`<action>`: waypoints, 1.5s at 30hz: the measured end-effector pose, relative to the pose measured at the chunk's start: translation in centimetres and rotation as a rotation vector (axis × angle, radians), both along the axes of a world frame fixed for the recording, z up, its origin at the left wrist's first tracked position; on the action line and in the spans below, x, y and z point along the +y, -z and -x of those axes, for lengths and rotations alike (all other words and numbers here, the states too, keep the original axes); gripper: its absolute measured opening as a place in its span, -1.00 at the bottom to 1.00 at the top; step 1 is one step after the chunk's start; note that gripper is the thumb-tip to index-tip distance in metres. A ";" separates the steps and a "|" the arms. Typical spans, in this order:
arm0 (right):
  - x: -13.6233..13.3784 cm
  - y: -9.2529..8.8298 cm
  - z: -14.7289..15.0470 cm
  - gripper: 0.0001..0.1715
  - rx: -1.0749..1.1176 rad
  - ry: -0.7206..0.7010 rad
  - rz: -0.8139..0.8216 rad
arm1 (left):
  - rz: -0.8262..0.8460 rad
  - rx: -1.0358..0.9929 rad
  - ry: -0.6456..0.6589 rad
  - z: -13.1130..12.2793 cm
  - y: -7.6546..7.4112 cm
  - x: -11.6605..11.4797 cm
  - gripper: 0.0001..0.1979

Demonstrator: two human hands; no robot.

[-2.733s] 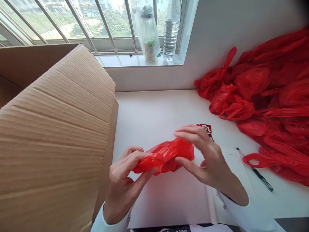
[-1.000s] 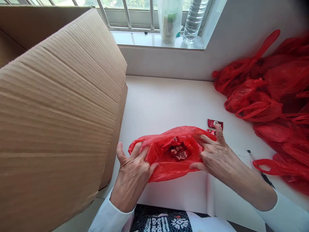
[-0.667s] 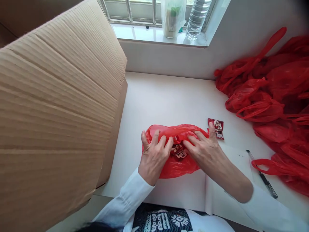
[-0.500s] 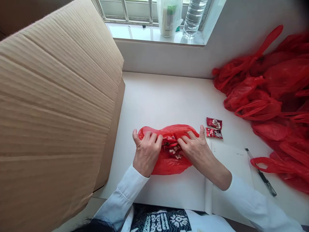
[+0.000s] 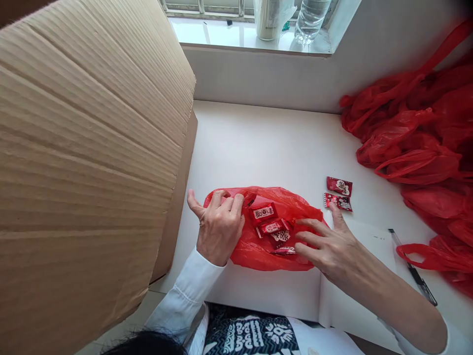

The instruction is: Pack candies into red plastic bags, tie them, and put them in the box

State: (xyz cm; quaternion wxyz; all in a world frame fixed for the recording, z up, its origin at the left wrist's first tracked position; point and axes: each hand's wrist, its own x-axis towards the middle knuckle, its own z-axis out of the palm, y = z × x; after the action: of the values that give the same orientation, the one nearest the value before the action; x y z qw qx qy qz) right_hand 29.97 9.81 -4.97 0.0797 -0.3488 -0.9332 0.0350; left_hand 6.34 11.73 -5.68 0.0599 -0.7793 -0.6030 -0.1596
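Observation:
A small red plastic bag (image 5: 258,254) lies on the white table (image 5: 266,148) with its mouth spread, showing several red wrapped candies (image 5: 271,228) inside. My left hand (image 5: 218,229) grips the bag's left rim with curled fingers. My right hand (image 5: 328,246) rests at the bag's right edge, fingers stretched out and apart, fingertips touching the plastic. Two more red candy packets (image 5: 339,193) lie on the table just beyond my right hand.
A large cardboard box (image 5: 84,148) fills the left side, its flap leaning over the table. A heap of red plastic bags (image 5: 421,143) covers the right. A black pen (image 5: 414,268) lies on white paper (image 5: 354,305). A water bottle (image 5: 310,17) and jar stand on the windowsill.
My hands, pressed together over the bag's middle half a second ago, have moved apart. The bag's mouth is wider and more candies show. My right fingers have straightened.

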 end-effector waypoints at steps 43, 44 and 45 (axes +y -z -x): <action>1.4 -1.6 3.0 -0.71 -0.109 0.172 -0.137 | -0.084 -0.104 0.117 -1.8 2.5 -0.4 -0.82; 1.4 -2.0 2.8 -0.71 -0.032 0.168 -0.139 | -0.091 -0.129 0.127 -1.9 2.6 -0.3 -0.82; 1.3 -2.5 2.5 -0.71 0.053 0.161 -0.135 | -0.095 -0.154 0.140 -1.9 2.7 -0.1 -0.82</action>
State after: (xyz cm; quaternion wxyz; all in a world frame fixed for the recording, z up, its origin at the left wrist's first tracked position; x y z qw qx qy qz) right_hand 27.51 11.10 -2.51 0.1300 -0.4156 -0.8999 -0.0251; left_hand 8.29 11.60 -8.36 0.0391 -0.8013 -0.5416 -0.2512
